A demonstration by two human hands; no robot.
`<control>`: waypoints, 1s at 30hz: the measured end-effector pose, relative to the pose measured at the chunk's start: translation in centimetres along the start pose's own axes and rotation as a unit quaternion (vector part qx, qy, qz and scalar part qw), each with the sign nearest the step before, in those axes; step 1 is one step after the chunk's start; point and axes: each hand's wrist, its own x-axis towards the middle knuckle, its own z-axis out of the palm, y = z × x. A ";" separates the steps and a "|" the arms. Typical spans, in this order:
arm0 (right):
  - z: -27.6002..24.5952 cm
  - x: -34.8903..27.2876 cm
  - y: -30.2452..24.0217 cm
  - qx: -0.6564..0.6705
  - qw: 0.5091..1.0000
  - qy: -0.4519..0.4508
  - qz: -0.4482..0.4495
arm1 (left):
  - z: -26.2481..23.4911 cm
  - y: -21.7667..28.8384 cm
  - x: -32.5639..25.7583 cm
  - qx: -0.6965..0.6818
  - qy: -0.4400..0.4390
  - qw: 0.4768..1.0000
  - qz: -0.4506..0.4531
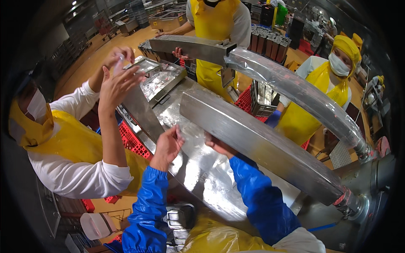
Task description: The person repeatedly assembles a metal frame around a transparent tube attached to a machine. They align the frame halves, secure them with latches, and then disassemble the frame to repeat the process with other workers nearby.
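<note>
A long rectangular steel mould (pixel 257 139) slants across my view, its lower right end on a machine nozzle (pixel 358 206). My right hand (pixel 221 147) is against its near lower edge, fingers loosely bent and partly hidden by the metal. I cannot see a grip on it. Left of it, above the shiny steel table (pixel 198 164), my left hand (pixel 168 147) is raised with fingers loosely curled and nothing visible in it. Beyond, a second long mould under clear plastic film (pixel 291 86) runs to another nozzle (pixel 365 152). A co-worker's hand touches a steel mould (pixel 192 47) at its far end.
Co-workers in yellow aprons stand at left (pixel 80 139), far side (pixel 215 38) and right (pixel 325 84); the left one's hands reach over the table. A steel tray (pixel 162 90) holds shiny small pieces. Red crates (pixel 133 139) and a dark crate (pixel 261 107) stand beside the table.
</note>
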 end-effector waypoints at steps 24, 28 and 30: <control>-3.4 -35.4 -4.7 -0.153 0.926 0.139 -0.317 | 28.2 -21.9 -19.2 0.488 -0.261 0.759 0.344; -5.6 -46.8 -0.1 -0.268 0.894 0.293 -0.207 | 29.9 -25.9 -22.0 0.488 -0.228 0.770 0.340; -9.7 -54.6 5.1 -0.291 0.898 0.279 -0.177 | 30.7 -27.5 -22.7 0.488 -0.208 0.772 0.349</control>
